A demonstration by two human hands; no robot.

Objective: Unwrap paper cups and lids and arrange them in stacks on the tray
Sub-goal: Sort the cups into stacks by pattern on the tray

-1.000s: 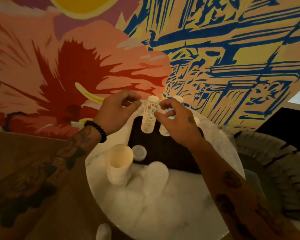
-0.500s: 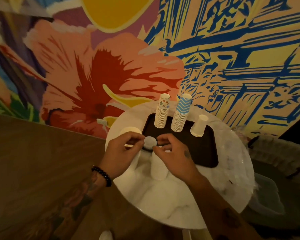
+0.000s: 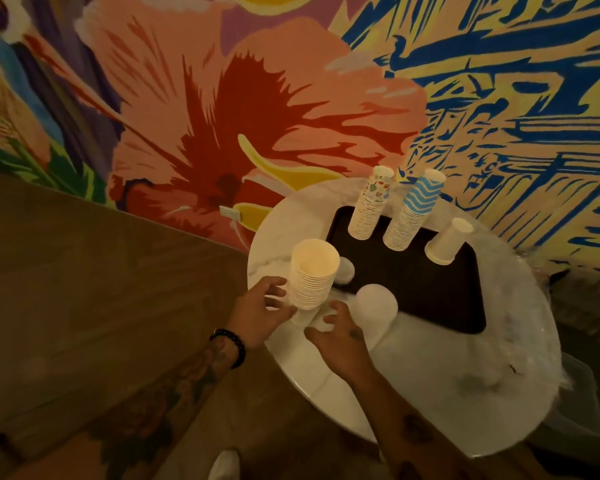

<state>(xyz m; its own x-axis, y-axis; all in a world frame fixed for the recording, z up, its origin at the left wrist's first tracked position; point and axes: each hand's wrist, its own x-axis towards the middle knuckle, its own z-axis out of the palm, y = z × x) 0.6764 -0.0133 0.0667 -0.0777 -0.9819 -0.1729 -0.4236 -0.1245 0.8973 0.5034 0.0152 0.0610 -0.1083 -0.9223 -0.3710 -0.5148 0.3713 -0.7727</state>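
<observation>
- The stack of plain white cups (image 3: 313, 277) stands mouth-up on the desk (image 3: 413, 375), just off the near-left corner of the dark tray (image 3: 416, 289). Its long axis is close to upright, leaning slightly left.
- The stack lies directly ahead of both hands and between them. The tray is beyond it, to the right.
- The left hand (image 3: 258, 315) is at the stack's lower left side, fingers spread and loose. They are at or just touching the cup rims, with no closed grip that I can see.
- The right hand (image 3: 338, 336) sits at the stack's base on the right, fingers curled in. Whether they pinch the bottom cup or only rest there is not clear.
- Already on the tray, upside down along its far edge, are a patterned cup stack (image 3: 371, 206), a blue zigzag cup stack (image 3: 413, 216) and a short white cup stack (image 3: 447, 241).
- A white round-topped stack (image 3: 374, 303) stands at the tray's near edge, just beside the right hand. I cannot tell if it is cups or lids.
- The likely next move is to lift the plain stack from both sides and carry it away and rightward onto the tray.
</observation>
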